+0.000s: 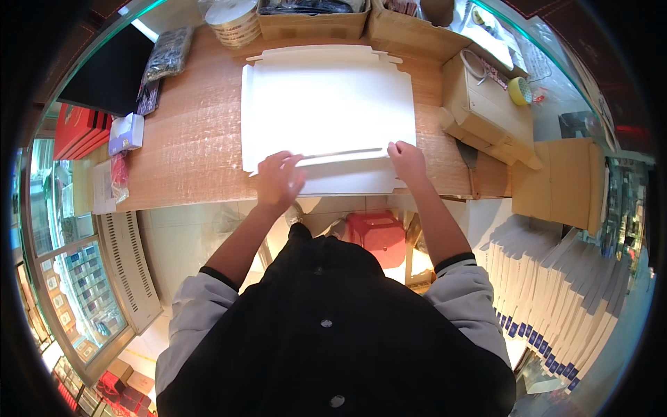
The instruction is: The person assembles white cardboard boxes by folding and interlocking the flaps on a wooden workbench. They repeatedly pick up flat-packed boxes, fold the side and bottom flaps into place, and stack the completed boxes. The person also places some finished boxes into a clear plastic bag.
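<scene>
A large white cardboard sheet [326, 104], with notched flaps along its far edge, lies flat on the table in front of me. Toward its near side a narrow strip is raised along a fold, and a dark gap shows under it between my hands. My left hand [279, 179] grips the strip's left end, fingers bent and thumb apart from them. At the other end my right hand [408, 163] pinches the cardboard with its fingers curled. The near part of the sheet reaches the table's front edge.
Along the back of the wooden table [194, 125] stand a roll of tape [233, 21] and open cartons [313, 24]. Brown boxes [486, 104] crowd the right side. A tissue pack [126, 132] sits at left. Below are a red stool [377, 236] and many stacked white flat boxes [549, 278].
</scene>
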{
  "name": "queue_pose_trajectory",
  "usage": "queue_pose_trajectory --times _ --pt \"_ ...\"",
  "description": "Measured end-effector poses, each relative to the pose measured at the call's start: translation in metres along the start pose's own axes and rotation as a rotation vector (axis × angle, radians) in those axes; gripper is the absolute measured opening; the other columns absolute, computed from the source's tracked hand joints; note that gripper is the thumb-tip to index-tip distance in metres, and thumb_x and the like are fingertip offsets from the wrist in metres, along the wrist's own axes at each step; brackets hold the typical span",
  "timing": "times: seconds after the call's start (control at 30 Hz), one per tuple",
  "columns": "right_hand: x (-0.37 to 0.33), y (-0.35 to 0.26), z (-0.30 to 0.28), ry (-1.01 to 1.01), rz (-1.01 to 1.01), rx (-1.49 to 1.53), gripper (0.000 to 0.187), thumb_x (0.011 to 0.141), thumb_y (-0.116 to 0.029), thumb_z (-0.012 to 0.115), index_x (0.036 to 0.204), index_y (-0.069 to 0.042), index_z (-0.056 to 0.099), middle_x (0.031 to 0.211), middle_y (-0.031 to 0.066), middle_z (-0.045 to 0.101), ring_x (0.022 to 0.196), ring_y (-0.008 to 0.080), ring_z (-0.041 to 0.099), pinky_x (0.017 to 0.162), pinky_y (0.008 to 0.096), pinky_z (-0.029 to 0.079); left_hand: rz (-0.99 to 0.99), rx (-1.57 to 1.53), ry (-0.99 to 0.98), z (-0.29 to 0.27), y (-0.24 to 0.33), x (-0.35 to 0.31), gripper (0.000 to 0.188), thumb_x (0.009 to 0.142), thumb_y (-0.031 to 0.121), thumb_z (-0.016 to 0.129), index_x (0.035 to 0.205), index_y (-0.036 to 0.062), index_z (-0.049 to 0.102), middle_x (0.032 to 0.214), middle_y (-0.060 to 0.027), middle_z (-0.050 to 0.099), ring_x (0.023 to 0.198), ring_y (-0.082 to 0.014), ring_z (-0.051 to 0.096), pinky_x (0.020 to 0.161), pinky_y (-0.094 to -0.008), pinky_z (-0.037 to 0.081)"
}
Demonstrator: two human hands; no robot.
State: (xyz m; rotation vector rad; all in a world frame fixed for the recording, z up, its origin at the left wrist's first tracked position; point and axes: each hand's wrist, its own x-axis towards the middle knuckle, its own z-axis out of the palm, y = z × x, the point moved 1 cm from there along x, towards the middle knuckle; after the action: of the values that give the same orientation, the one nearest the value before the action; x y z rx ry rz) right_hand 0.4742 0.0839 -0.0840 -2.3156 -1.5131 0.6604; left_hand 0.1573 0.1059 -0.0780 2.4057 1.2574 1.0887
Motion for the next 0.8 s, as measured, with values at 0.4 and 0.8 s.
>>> queue_pose_trajectory --times 0.4,0.8 --pt "-0.035 0.032 -0.08 -0.125 0.33 1.283 0.028 0.093 -0.027 0.052 0.107 -0.005 0.061 0.095 0.0065 0.067 0.083 0.0162 0.063 0.073 0.0324 0.051 0.407 0.167 -0.23 -0.073 0.003 0.035 0.039 0.077 0.011 0.068 0.115 0.0103 0.062 0.131 -0.0092 0.052 0.124 -0.0258 0.048 0.103 -0.0457 0.034" --pt "-0.148 -0.023 0.054 -0.208 0.576 1.503 0.018 0.095 -0.015 0.053 0.107 -0.002 0.055 0.101 0.0095 0.063 0.083 0.0234 0.065 0.073 0.0375 0.055 0.18 0.045 -0.443 -0.003 0.051 -0.037 0.037 0.078 0.01 0.066 0.113 0.0029 0.06 0.112 -0.013 0.057 0.106 -0.0295 0.054 0.089 -0.0405 0.045"
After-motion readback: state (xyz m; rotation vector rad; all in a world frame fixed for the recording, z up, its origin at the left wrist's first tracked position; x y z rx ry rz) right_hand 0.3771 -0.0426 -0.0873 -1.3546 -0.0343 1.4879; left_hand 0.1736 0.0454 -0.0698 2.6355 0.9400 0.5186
